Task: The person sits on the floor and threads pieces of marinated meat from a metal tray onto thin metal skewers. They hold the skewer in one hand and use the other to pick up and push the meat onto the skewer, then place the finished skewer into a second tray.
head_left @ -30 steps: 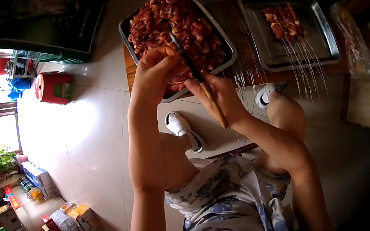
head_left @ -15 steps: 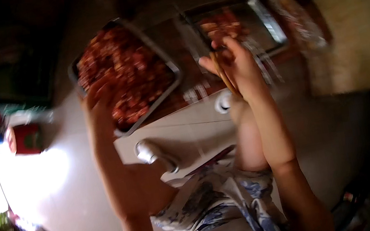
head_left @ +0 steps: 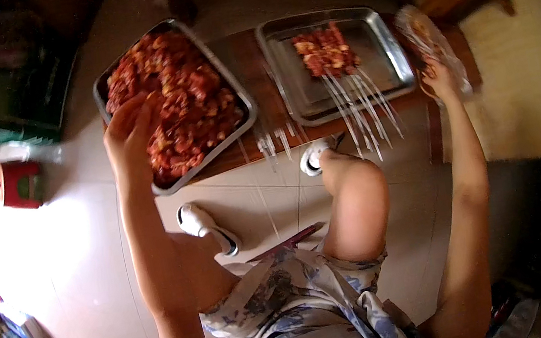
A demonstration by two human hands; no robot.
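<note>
On the low wooden table (head_left: 253,64) two metal trays are set side by side. A left tray (head_left: 234,88), heaped with red marinated meat pieces (head_left: 191,100), is reached into by the left hand (head_left: 130,131), whose fingers (head_left: 143,111) are curled loosely over the meat at the near edge; whether a piece is pinched between them cannot be told from the blur. A right tray (head_left: 385,49) is seen just beside it, and a few finished skewers (head_left: 332,65) are laid in it, their meat bunched at the far end and their thin sticks fanned out over the near rim toward the floor. At the right end of the table a clear plastic bag (head_left: 436,44) is touched by the right hand (head_left: 437,73), with its fingers bent against the bag's near edge; a firm grasp cannot be confirmed. Below the table, on the tiled floor (head_left: 79,222), white slippers (head_left: 205,226) are worn on both feet, and a blue floral skirt (head_left: 302,314) is spread over the knees. A red container (head_left: 19,186) is stood well apart at the left.
</note>
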